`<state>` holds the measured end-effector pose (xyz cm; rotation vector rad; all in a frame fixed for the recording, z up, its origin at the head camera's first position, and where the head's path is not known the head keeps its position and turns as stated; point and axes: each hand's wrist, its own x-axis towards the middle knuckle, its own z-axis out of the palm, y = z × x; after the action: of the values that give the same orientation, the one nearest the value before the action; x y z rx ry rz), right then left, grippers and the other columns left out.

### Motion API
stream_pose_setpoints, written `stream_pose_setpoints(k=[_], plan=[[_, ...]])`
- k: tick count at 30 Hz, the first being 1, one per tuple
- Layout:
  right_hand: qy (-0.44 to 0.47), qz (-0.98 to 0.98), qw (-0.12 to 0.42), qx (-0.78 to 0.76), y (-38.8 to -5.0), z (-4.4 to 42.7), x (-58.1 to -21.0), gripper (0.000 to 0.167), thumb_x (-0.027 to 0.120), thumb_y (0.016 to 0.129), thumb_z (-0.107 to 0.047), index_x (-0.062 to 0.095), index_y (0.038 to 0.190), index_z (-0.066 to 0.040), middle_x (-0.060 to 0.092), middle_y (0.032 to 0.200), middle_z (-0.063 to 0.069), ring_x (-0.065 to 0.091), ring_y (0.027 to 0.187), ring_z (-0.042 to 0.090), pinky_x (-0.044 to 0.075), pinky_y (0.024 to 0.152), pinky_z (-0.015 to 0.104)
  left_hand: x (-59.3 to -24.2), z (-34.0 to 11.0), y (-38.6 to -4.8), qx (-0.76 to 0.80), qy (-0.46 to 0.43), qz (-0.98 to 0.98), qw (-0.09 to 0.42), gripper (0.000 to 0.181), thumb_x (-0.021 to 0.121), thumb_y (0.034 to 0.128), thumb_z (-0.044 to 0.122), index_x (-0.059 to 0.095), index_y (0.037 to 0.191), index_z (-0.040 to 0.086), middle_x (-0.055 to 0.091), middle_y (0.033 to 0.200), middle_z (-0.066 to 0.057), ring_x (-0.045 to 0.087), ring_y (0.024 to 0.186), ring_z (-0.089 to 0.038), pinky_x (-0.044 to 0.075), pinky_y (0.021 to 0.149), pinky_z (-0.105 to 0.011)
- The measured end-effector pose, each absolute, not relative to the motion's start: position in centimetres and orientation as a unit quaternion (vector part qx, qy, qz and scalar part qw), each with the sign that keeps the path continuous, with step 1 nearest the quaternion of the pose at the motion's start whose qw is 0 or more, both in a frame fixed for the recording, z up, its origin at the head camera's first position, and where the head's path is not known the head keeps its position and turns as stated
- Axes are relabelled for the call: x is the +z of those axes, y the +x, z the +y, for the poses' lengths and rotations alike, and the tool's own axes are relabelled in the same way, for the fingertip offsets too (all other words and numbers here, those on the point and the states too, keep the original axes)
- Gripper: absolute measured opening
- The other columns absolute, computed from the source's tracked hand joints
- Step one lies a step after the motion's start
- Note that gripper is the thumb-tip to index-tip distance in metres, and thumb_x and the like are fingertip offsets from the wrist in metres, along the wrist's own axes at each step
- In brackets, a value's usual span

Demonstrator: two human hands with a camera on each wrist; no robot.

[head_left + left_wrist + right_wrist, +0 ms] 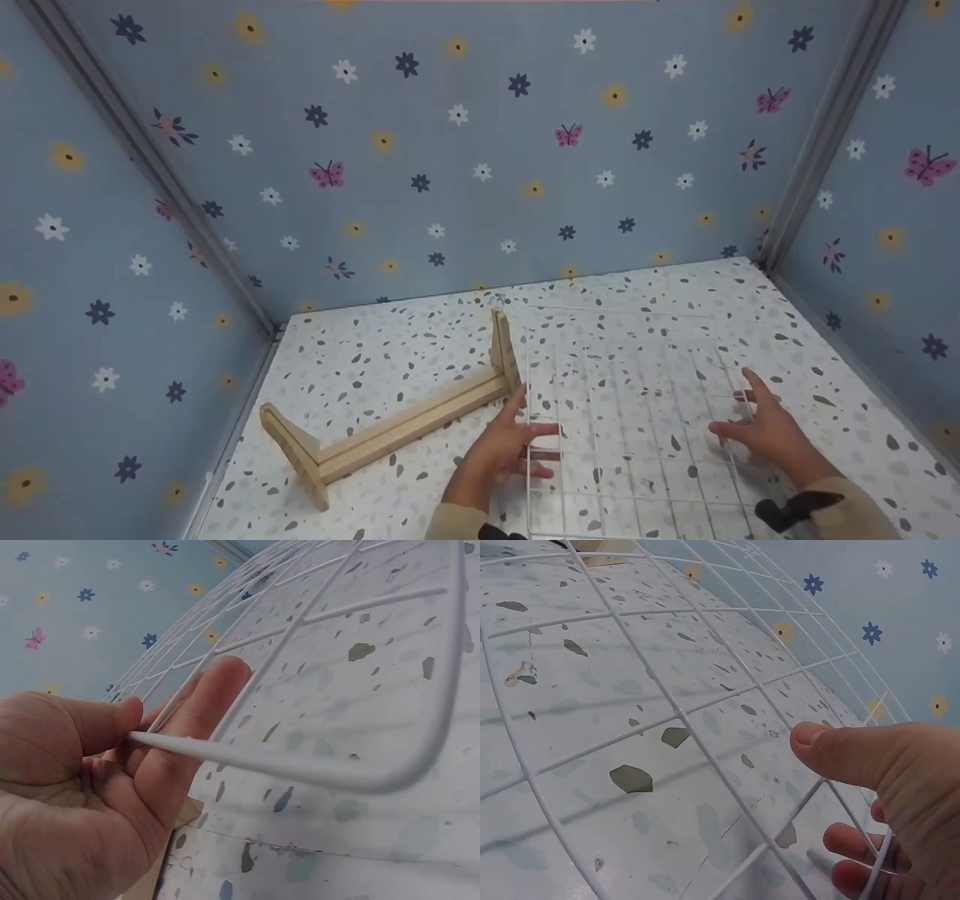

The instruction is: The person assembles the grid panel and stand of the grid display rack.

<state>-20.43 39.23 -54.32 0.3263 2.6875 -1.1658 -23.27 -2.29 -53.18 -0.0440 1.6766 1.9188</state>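
Evenly now: white rectangular wire grid (661,459) between two hands

Pinched at the left edge wire by the left hand (504,445), gripped at the right edge by the right hand (766,432), with thumb above and fingers below; apparently raised off the white, grey-speckled desk (390,352). Best to move both sides together, without twisting the thin wires. Mind the pale wooden frame with two angled ends (416,421), close beside the left hand; contact hard to tell. More room rightward, short of the blue flowered side panel (885,262).

Beige sleeves (859,517), black straps (796,511) perhaps
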Motion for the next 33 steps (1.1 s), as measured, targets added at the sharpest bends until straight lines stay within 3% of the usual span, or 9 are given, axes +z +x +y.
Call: stream_pose_setpoints(k=[5,8,12,16,20,25,30,33], plan=[[0.092,0.899,0.082,-0.421,-20.7,39.0,-52.9,0.131,0.081,0.083,-0.05,-0.013,0.159,-0.003,0.027,0.153,0.038,0.057,0.114,0.049,0.056,0.082,0.05,-51.4,-3.2,-23.2,0.728,0.004,0.629,0.274,0.073,0.041,0.1061,0.002,0.013,0.163,0.039,0.067,0.126,-0.015,0.071,0.096,-0.047,0.062,0.067,-0.051],[0.079,0.881,0.08,-0.46,-20.9,38.8,-51.7,0.118,0.076,0.09,-0.044,-0.008,0.159,0.001,0.034,0.153,0.035,0.065,0.107,0.037,0.056,0.071,0.039,-50.1,-3.9,-23.0,0.725,0.012,0.637,0.264,0.071,0.042,0.1067,0.005,0.015,0.162,0.041,0.067,0.127,-0.014,0.071,0.096,-0.046,0.062,0.068,-0.051],[0.054,0.855,0.095,-0.507,-21.2,38.8,-49.8,0.088,0.061,0.103,-0.026,0.0,0.157,0.01,0.044,0.148,0.033,0.07,0.107,0.027,0.055,0.069,0.035,-48.2,-4.9,-22.7,0.722,0.028,0.644,0.253,0.071,0.044,0.107,0.007,0.013,0.163,0.039,0.064,0.132,-0.016,0.071,0.096,-0.046,0.062,0.068,-0.051],[0.04,0.831,0.125,-0.541,-21.6,39.1,-47.7,0.072,0.047,0.104,-0.002,-0.001,0.157,0.008,0.054,0.139,0.031,0.07,0.106,0.023,0.058,0.076,0.035,-46.2,-5.5,-22.6,0.729,0.043,0.638,0.245,0.075,0.048,0.1062,0.008,0.01,0.163,0.039,0.062,0.135,-0.018,0.07,0.098,-0.046,0.062,0.068,-0.05],[0.023,0.81,0.172,-0.561,-21.7,39.8,-45.5,0.075,0.039,0.101,0.007,-0.007,0.16,-0.004,0.061,0.133,0.023,0.07,0.103,0.027,0.06,0.083,0.04,-44.2,-6.3,-22.3,0.729,0.054,0.642,0.231,0.077,0.055,0.1049,0.014,0.011,0.162,0.042,0.064,0.132,-0.017,0.072,0.097,-0.042,0.062,0.068,-0.049],[-0.021,0.793,0.202,-0.574,-21.5,39.8,-43.2,0.079,0.039,0.104,0.002,-0.012,0.161,-0.018,0.064,0.131,0.014,0.071,0.097,0.031,0.06,0.083,0.044,-41.9,-7.8,-21.7,0.721,0.084,0.657,0.205,0.074,0.053,0.106,0.014,0.012,0.163,0.039,0.064,0.134,-0.015,0.071,0.102,-0.039,0.062,0.069,-0.048],[-0.107,0.774,0.178,-0.598,-21.8,38.8,-41.3,0.083,0.045,0.104,0.001,-0.01,0.162,-0.023,0.067,0.125,-0.004,0.072,0.094,0.029,0.061,0.081,0.042,-40.0,-9.6,-21.2,0.717,0.1,0.669,0.17,0.074,0.048,0.1067,0.007,0.01,0.164,0.033,0.061,0.137,-0.017,0.069,0.106,-0.039,0.062,0.068,-0.047],[-0.136,0.772,0.147,-0.604,-22.2,37.6,-40.2,0.082,0.046,0.103,0.004,-0.004,0.164,-0.02,0.069,0.123,-0.005,0.072,0.09,0.029,0.062,0.078,0.041,-38.9,-10.8,-21.0,0.715,0.096,0.673,0.162,0.075,0.045,0.1065,0.002,0.008,0.163,0.036,0.059,0.14,-0.017,0.068,0.11,-0.04,0.062,0.067,-0.046]])
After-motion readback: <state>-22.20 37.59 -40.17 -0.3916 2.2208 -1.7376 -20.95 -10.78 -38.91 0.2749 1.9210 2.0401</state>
